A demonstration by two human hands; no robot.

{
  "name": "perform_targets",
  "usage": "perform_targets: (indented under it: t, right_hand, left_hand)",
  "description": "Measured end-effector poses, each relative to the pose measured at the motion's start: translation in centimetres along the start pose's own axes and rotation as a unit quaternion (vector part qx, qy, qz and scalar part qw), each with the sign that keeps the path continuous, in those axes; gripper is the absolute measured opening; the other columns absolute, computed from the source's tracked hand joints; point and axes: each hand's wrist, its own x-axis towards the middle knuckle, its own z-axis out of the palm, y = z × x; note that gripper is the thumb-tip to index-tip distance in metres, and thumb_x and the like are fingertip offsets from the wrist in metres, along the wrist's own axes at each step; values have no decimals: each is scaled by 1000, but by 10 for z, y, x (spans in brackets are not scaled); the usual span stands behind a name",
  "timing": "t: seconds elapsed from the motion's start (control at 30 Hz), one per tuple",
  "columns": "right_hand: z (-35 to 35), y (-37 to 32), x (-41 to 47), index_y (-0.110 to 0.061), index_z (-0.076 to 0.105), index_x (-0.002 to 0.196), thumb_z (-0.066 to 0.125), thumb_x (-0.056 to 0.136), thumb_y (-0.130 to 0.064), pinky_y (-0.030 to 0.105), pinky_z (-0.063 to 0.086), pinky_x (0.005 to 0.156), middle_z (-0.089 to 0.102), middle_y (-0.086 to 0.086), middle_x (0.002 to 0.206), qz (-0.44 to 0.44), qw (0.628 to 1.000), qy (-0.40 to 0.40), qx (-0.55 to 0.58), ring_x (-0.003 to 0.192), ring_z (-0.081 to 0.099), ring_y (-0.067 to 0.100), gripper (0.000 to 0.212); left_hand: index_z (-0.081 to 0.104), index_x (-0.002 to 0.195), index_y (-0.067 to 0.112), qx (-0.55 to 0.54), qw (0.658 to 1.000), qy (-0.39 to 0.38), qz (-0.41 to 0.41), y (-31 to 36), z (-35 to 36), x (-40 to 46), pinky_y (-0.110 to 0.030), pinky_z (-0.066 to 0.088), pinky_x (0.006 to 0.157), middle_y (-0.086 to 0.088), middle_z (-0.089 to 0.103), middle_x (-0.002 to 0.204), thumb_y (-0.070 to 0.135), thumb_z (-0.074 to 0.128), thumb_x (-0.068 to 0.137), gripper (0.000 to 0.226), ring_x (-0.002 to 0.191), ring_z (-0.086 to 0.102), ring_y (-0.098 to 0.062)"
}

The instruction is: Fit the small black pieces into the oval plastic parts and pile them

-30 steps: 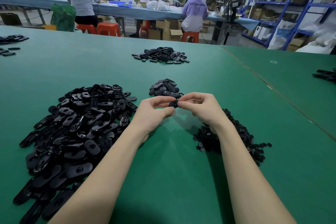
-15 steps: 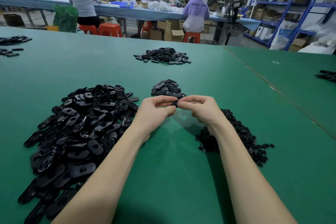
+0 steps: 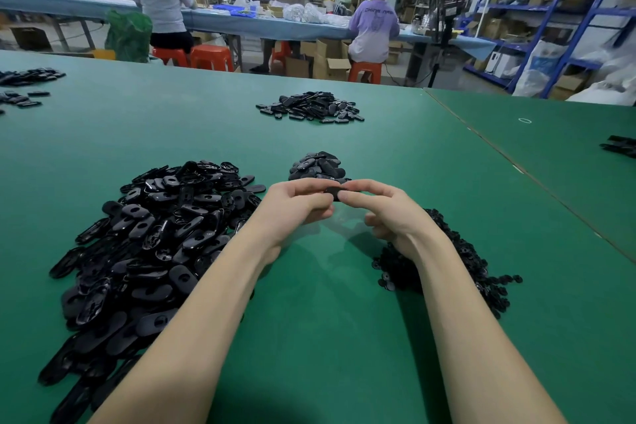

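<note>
Both hands meet over the green table [image 3: 344, 337], fingertips together around one black oval plastic part [image 3: 333, 192]. The left hand [image 3: 296, 205] has its fingers curled, thumb and forefinger pinching the part's near end; the right hand [image 3: 385, 208] pinches the other end between thumb and forefinger, its remaining fingers folded loosely toward the palm. So little of the part shows between the fingertips that whether a small piece already sits in it cannot be told. Just beyond the fingertips, nearly touching them in this view, lies a small pile of oval parts [image 3: 318, 165]. To the outside of the left hand and forearm spreads a large heap of loose oval parts [image 3: 148, 244], many showing a hole or a hollow underside, running from beside the wrist down past the elbow. Under and to the outside of the right wrist lies a heap of small black pieces [image 3: 457, 262], partly hidden by the forearm. Well beyond both hands sits another flat scatter of oval parts [image 3: 309, 107], with more far off past the left hand [image 3: 24, 86] and a few dark parts [image 3: 619, 146] at the edge past the right hand. Beyond the table, three people sit at a long blue bench [image 3: 241, 22] on orange stools [image 3: 210, 57], with blue shelving [image 3: 557, 10] on the right-hand side.
</note>
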Motion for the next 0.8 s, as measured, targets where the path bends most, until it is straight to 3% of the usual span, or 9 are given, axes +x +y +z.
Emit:
perform_targets:
  t: [0.2, 0.43, 0.8]
  right_hand:
    - [4, -1, -2, -30, 74, 85, 87, 77, -34, 17, 29, 45, 65, -12, 75, -25, 999, -14, -32, 49, 41, 6, 17]
    - [4, -1, -2, -26, 74, 92, 84, 83, -32, 16, 27, 43, 55, -15, 65, -41, 999, -20, -26, 48, 39, 4, 15]
    - [10, -7, -2, -22, 71, 85, 76, 90, -19, 10, 34, 44, 60, -18, 62, -74, 995, -15, -66, 44, 44, 0, 7]
  left_hand:
    - [78, 89, 11, 1, 1000, 24, -7, -3, 5, 0, -18, 57, 78, -10, 74, 85, -3, 67, 88, 19, 81, 68, -17]
    - [75, 94, 10, -62, 998, 22, -16, -1, 0, 0, -17, 57, 75, -15, 76, 90, -1, 69, 89, 14, 80, 73, -18]
    - [73, 93, 9, -15, 999, 48, -10, -2, 1, -1, -19, 59, 76, -13, 76, 85, -1, 66, 90, 12, 71, 71, -17]
